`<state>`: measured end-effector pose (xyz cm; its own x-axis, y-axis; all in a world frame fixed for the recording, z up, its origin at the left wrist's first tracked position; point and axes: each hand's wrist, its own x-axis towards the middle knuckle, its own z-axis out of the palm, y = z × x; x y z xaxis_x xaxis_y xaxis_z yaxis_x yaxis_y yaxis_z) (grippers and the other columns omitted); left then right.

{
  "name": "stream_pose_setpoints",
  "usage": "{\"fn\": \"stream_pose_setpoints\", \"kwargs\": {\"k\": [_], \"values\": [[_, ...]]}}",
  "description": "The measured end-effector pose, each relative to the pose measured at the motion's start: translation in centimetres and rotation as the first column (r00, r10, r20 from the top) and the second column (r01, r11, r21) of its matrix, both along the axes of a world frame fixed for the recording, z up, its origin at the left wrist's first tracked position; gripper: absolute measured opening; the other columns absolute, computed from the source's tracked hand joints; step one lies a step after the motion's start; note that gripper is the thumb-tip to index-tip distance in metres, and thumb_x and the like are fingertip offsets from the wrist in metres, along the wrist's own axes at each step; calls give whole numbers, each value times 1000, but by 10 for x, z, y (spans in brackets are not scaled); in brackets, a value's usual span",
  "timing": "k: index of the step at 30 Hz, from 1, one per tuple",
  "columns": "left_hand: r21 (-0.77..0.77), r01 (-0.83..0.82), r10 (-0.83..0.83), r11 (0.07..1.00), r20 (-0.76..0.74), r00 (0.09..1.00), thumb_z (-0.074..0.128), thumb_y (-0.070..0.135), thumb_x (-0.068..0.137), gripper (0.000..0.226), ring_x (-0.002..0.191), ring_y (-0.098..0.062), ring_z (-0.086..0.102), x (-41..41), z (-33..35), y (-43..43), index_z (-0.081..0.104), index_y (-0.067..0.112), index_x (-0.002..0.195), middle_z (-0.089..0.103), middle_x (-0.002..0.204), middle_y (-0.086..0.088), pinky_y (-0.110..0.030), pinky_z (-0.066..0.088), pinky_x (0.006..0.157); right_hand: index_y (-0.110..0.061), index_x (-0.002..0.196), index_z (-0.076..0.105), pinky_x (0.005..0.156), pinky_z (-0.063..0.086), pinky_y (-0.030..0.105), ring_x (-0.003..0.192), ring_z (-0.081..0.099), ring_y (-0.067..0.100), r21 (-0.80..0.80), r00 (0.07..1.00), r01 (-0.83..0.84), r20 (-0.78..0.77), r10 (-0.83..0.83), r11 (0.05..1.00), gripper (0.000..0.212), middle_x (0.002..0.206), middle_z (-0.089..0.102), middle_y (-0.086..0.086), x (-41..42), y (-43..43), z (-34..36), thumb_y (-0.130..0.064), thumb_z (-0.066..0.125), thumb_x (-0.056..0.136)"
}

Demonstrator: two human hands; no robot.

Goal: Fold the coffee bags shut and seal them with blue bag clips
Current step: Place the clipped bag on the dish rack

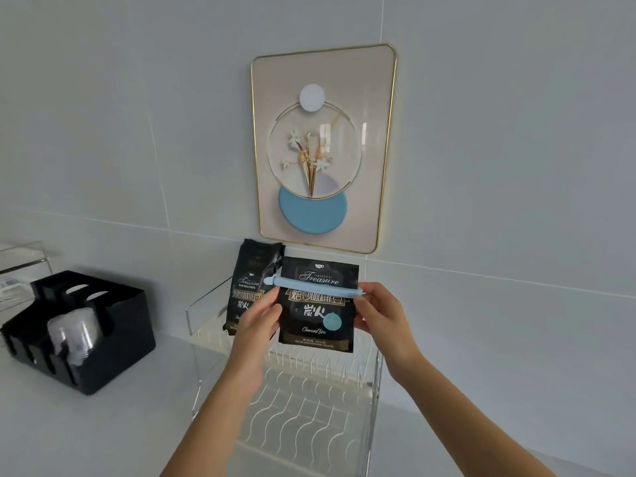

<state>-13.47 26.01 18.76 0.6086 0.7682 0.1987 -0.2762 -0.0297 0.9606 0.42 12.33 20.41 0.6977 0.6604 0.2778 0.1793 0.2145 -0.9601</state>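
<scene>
I hold a black coffee bag point(318, 315) upright in front of me, above a clear acrylic rack point(296, 390). A light blue bag clip point(315, 286) lies across the bag's upper part, from edge to edge. My left hand point(258, 320) grips the bag's left edge just under the clip's hinge end. My right hand point(380, 309) grips the bag's right edge, with the fingertips at the clip's right end. A second black coffee bag point(249, 287) stands behind on the rack against the wall, its top crumpled and without a clip.
A black organiser box point(113, 342) with a clear wrapped stack in it sits on the white counter at the left. A clear container point(20, 266) stands behind it. A gold-framed picture point(323, 149) hangs on the tiled wall above the bags.
</scene>
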Motion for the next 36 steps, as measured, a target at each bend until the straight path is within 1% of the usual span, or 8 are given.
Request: {"fn": "stream_pose_setpoints", "kwargs": {"k": [6,11,14,18,25,26,29,36], "values": [[-23,127,-129,992,-130,983,45,14,95,37,94,6,58,38,-11,105,50,27,130,62,103,20,-17,45,79,-22,120,47,62,56,18,97,64,13,-144,998,-7,-64,-2,990,25,108,62,0,18,82,-18,-21,51,95],[-123,236,-265,964,-383,885,48,17,94,34,90,2,54,66,-62,160,50,23,128,59,101,15,-28,44,87,-21,133,35,66,55,19,90,60,9,-403,987,-105,-157,45,909,42,108,56,-1,32,132,-50,-16,51,94],[-192,171,-238,966,-424,874,48,10,93,36,109,-13,55,80,-83,174,53,26,125,58,125,1,-35,43,95,-13,132,41,63,50,13,81,55,8,-499,999,-46,-32,34,866,42,105,52,-1,33,149,-71,-9,53,92],[-214,166,-247,963,-444,861,51,14,92,42,96,-7,53,84,-87,183,45,22,134,57,124,2,-33,41,95,-16,124,48,74,56,24,96,55,15,-521,999,16,50,11,854,33,118,49,7,38,159,-75,-11,53,91],[67,267,-206,961,-470,858,33,51,93,58,136,-24,33,58,-45,147,23,24,144,39,142,2,-48,28,112,-22,135,38,56,43,-3,94,50,2,-546,992,82,124,-16,834,42,123,45,-2,29,145,-65,-24,50,94],[115,267,-185,957,-470,863,31,52,93,59,138,-23,30,54,-37,139,19,25,144,37,142,4,-48,27,111,-23,136,38,72,46,0,105,49,8,-538,980,131,196,-27,832,43,129,43,-2,26,142,-62,-25,49,95],[267,236,-102,934,-435,895,33,52,93,62,143,-17,18,39,-17,119,7,35,146,16,156,8,-46,22,114,-21,138,37,110,37,45,135,32,24,-482,934,219,356,-39,848,44,148,34,3,13,129,-51,-25,48,96],[723,154,154,674,-341,927,36,37,96,64,146,-12,1,20,-27,53,2,21,148,4,159,2,-48,4,120,-26,141,33,116,17,46,145,9,21,-405,779,352,627,-24,844,49,157,19,-1,-12,66,-54,-31,48,95]]}}
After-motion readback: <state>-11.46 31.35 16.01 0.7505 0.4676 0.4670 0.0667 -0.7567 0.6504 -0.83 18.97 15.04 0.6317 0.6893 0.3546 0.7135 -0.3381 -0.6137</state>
